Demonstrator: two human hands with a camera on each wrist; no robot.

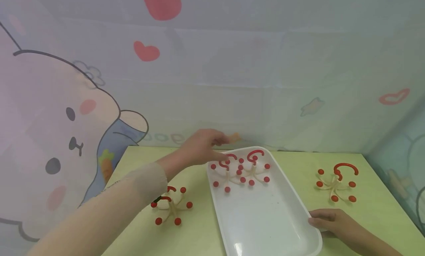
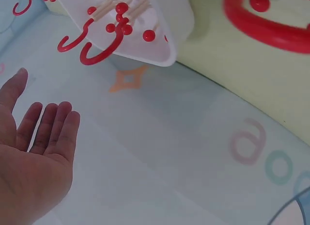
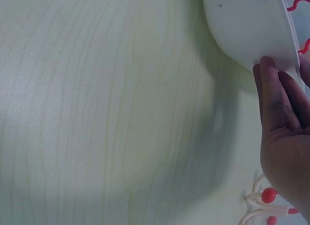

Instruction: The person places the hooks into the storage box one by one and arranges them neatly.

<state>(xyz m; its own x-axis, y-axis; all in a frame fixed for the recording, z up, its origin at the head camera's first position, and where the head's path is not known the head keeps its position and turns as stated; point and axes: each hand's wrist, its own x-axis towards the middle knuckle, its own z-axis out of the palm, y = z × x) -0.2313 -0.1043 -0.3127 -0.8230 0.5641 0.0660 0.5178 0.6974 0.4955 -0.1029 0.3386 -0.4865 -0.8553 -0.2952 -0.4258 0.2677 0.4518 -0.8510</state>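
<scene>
two hooked stands [image 1: 254,171] sit in the far end of the tray [image 1: 259,219] in my head view, others on the table [image 1: 295,167] either side; the left hand [image 1: 204,147] is near the tray's far left corner; on my left wrist feed it is empty, fingers [image 2: 70,133] straight; on my right wrist feed, the right hand [image 3: 286,152] grips the tray's edge.

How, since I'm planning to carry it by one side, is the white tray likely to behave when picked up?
The white tray seems stiff: it shows no bend where the right hand pinches it. It is probably light for its size, being shallow and thin-edged. The red-tipped racks inside might slide, since the tray's floor looks glossy.
</scene>
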